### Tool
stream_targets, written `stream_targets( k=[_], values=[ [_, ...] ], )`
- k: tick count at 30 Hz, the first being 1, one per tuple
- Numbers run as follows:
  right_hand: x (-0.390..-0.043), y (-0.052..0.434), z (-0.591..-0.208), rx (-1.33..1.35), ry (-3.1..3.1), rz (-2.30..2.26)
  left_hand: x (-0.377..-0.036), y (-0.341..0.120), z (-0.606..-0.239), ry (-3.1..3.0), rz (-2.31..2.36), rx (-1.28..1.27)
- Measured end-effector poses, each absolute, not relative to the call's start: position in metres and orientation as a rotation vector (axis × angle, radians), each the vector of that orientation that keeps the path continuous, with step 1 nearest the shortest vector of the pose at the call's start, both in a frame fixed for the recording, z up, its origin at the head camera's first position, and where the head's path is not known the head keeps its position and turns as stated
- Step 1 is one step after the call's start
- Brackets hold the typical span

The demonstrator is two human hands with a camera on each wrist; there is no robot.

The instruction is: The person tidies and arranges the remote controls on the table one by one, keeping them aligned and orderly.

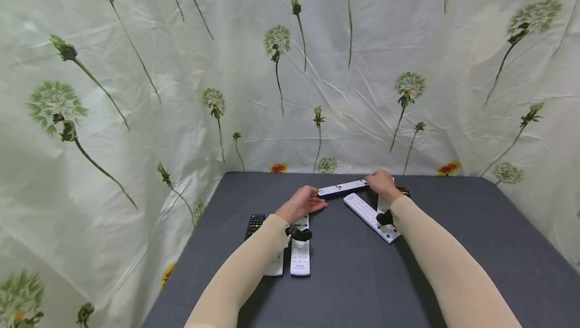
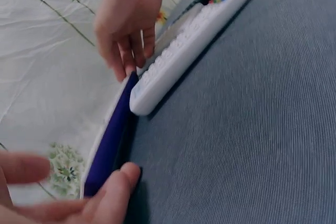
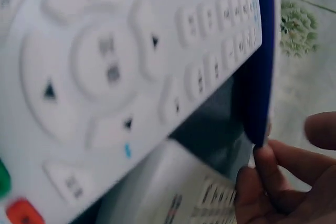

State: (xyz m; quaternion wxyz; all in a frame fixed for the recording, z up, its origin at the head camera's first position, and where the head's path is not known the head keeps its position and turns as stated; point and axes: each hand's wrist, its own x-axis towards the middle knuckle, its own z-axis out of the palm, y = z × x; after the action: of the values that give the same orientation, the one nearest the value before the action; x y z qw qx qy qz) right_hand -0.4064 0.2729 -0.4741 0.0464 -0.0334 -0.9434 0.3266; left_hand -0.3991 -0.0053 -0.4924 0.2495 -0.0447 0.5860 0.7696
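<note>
A long remote (image 1: 343, 187) with a white button face and a dark blue back is held just above the grey table (image 1: 344, 282), between both hands. My left hand (image 1: 317, 199) pinches its left end; in the left wrist view the thumb (image 2: 122, 179) presses the blue edge (image 2: 113, 135). My right hand (image 1: 373, 182) grips the right end with curled fingers (image 2: 126, 59). The right wrist view shows the remote's face (image 3: 121, 66) very close, with the left hand's fingers (image 3: 273, 182) at its far end.
A white remote (image 1: 371, 211) lies diagonally under the held one, with a black remote (image 1: 404, 191) behind the right wrist. By the left forearm lie a black remote (image 1: 255, 224) and two white remotes (image 1: 300, 253). A floral cloth (image 1: 136, 116) walls in the table.
</note>
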Motion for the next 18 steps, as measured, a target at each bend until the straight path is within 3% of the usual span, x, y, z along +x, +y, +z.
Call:
stream_targets(
  k=[5,18],
  values=[
    [-0.407,0.27,-0.475,-0.142,-2.976,1.001,-0.399,-0.003,-0.494,1.625,2.125,-0.258],
    [-0.403,0.257,-0.469,-0.299,-2.815,1.289,-0.403,-0.003,-0.493,1.769,2.088,-0.264]
  ],
)
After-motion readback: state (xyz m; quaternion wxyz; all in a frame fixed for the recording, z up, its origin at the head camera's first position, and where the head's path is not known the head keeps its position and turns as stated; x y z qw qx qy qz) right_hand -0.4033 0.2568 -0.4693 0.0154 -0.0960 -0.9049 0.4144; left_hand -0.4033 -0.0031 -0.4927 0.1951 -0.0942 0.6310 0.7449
